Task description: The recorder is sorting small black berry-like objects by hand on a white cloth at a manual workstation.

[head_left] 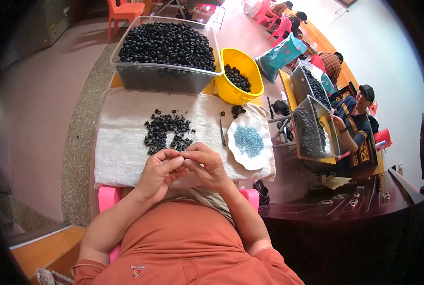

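Observation:
My left hand [158,174] and my right hand [207,167] meet at the near edge of the cloth-covered table [119,156]. Thumb and fingers of both are pinched together at one spot; whatever small piece they hold is too hidden to make out. Just beyond the fingertips lies a loose pile of small black ring-like parts [151,137]. Right of it, a slim dark tool like tweezers [222,132] rests on the cloth. A white scalloped plate [264,156] beside my right hand carries many tiny pale-blue pieces [249,141].
At the table's far side stand a clear plastic bin [162,78] heaped with black parts and a yellow tub [233,97] partly filled with them. To the right, a person [352,114] reaches to another clear bin [312,137]. A pink chair [109,197] is under me.

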Available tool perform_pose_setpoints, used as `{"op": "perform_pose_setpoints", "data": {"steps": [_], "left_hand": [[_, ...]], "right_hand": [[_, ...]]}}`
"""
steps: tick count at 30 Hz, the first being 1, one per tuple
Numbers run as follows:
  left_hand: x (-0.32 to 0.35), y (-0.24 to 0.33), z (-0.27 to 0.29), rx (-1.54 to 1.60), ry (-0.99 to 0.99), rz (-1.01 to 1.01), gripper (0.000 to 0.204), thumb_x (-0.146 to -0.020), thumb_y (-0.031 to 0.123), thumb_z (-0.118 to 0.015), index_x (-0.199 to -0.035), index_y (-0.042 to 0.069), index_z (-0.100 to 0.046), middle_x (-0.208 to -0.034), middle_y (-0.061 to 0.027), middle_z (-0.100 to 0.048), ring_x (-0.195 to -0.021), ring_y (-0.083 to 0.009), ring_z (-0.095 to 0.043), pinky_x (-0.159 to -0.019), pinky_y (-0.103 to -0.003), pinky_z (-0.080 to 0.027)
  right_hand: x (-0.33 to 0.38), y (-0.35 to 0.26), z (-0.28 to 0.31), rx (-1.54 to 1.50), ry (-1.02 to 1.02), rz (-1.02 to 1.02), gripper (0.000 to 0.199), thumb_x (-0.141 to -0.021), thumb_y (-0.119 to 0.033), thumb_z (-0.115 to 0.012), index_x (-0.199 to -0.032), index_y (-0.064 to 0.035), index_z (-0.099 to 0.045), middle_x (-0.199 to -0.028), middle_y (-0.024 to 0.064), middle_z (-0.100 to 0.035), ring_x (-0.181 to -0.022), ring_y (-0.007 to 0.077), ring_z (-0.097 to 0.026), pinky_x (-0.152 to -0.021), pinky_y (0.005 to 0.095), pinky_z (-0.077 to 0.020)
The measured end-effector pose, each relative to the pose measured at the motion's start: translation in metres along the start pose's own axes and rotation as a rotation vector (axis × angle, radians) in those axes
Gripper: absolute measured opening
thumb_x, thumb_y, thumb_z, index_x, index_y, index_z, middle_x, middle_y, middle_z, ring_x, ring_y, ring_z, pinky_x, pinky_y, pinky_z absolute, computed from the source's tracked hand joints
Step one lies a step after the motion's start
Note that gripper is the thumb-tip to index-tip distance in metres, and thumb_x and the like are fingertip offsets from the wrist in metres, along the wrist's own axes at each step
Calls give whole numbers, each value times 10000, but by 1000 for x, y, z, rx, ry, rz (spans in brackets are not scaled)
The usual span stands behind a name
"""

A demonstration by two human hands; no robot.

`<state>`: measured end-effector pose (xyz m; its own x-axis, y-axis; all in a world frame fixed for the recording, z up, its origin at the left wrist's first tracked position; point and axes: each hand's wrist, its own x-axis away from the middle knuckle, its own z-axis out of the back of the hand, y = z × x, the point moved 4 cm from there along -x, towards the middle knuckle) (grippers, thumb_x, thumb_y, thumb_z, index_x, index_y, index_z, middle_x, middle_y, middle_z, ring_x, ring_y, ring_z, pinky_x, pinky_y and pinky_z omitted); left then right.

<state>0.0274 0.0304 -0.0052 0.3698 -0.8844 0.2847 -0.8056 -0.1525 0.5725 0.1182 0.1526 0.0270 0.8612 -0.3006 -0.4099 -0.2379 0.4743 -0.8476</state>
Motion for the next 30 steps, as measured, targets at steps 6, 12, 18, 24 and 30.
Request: {"op": "perform_pose_setpoints", "data": {"steps": [6,12,18,24,30], "left_hand": [[0,-2,3,34,-4,29,117,-904,65,-661,-1009,76,-611,-920,-46,-679,-854,-138,-669,-788,-301,-558],[0,-3,3,46,-3,30,103,-902,70,-665,-994,73,-617,-928,-33,-660,-841,-130,-657,-794,-295,-560],[0,-3,3,-46,29,81,88,-897,88,-668,-950,93,-598,-899,-9,-628,-839,-114,-638,-762,-296,-567],[0,-2,4,-107,23,110,123,-892,108,-681,-965,93,-583,-902,-10,-616,-813,-119,-629,-721,-279,-562],[1,-2,1,-101,-21,130,150,-887,98,-688,-983,78,-575,-899,-33,-638,-786,-132,-636,-721,-277,-557]], "right_hand": [[2,-2,1,71,49,45,170,-830,2,-712,-995,-9,-670,-908,95,-611,-727,160,-601,-611,263,-477],[0,-10,0,38,18,-8,190,-801,-9,-744,-977,-19,-672,-924,74,-617,-752,133,-605,-628,255,-487],[-1,-11,3,90,-37,17,189,-801,-26,-744,-969,-10,-659,-928,96,-608,-759,178,-612,-633,284,-488],[-1,-13,8,76,-130,-38,157,-838,-47,-705,-979,-4,-654,-942,108,-606,-839,227,-612,-702,315,-487],[0,-12,13,39,-203,-60,156,-866,-47,-671,-1014,-2,-654,-964,109,-616,-892,239,-622,-769,329,-495]]}}
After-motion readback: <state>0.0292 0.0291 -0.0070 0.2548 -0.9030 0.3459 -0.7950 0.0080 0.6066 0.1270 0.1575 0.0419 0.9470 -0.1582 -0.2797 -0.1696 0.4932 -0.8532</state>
